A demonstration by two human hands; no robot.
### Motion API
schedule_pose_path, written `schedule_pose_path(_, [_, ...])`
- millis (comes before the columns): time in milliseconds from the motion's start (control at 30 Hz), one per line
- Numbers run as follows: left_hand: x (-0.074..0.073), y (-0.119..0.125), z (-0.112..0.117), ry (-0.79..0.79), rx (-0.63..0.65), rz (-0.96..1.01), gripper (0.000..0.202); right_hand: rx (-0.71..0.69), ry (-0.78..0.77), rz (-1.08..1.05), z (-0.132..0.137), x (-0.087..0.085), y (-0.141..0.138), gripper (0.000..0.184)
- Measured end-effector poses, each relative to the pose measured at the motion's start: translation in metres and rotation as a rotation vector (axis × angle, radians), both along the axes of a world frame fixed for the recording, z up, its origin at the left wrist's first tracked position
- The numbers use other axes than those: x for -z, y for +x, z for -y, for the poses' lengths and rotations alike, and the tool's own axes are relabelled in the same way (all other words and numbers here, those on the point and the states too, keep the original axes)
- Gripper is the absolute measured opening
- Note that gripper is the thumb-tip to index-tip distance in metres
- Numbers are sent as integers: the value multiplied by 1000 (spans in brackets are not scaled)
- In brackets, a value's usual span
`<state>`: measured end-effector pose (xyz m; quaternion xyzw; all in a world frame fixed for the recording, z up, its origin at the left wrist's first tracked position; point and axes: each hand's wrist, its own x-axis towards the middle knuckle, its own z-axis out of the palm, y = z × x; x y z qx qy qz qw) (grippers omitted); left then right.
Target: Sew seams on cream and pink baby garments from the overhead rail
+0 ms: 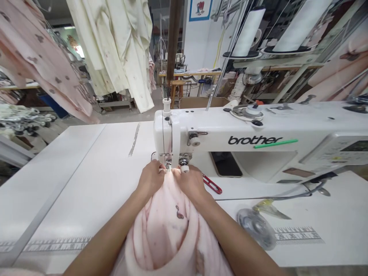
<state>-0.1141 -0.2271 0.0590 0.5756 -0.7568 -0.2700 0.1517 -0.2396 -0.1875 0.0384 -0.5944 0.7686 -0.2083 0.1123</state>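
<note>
A pale pink fleece garment [169, 226] with small dark prints lies bunched between my forearms, its far edge under the needle of a white Brother sewing machine [258, 142]. My left hand [151, 178] is closed on the fabric edge just left of the presser foot [168, 165]. My right hand [191, 182] is closed on the fabric just right of it. Both hands touch the cloth right at the needle.
Red thread snips [212, 186] lie right of my right hand. A clear round object [255, 228] and a yellowish clear tool [270, 209] sit on the white table [86, 180] at right. Thread cones [248, 32] stand behind the machine. Pink and cream garments [115, 46] hang at the back left.
</note>
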Motion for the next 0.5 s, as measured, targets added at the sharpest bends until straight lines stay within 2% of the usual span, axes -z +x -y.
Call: schedule_pose_path(500, [6, -3, 3, -21, -72, 11, 12, 35, -24, -30, 6, 6, 0, 14])
